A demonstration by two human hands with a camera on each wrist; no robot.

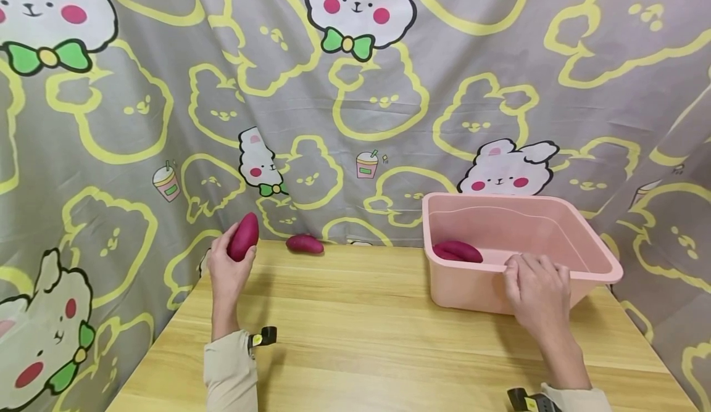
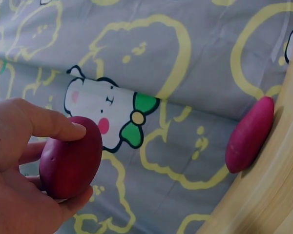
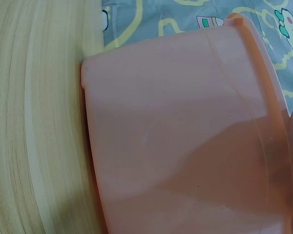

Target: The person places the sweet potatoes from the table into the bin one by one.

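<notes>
My left hand [image 1: 229,270] grips a purple-red sweet potato [image 1: 243,237], raised above the table's far left part. In the left wrist view, thumb and fingers wrap round this sweet potato [image 2: 71,158]. A second sweet potato [image 1: 305,244] lies on the table by the curtain, just right of the left hand. On the right stands a pink plastic bin [image 1: 472,288]; my right hand [image 1: 539,295] holds its near rim with curled fingers. Inside the bin, at its left end, sweet potatoes [image 1: 458,251] lie together, partly hidden by the wall. The right wrist view shows mostly the bin's outer side [image 3: 176,131].
A light wood table [image 1: 355,344] carries everything. Behind and at both sides hangs a grey curtain [image 1: 311,110] with yellow outlines and white cartoon rabbits. The bin's back stands close to the curtain. Each wrist wears a small black camera [image 1: 268,336] on a strap.
</notes>
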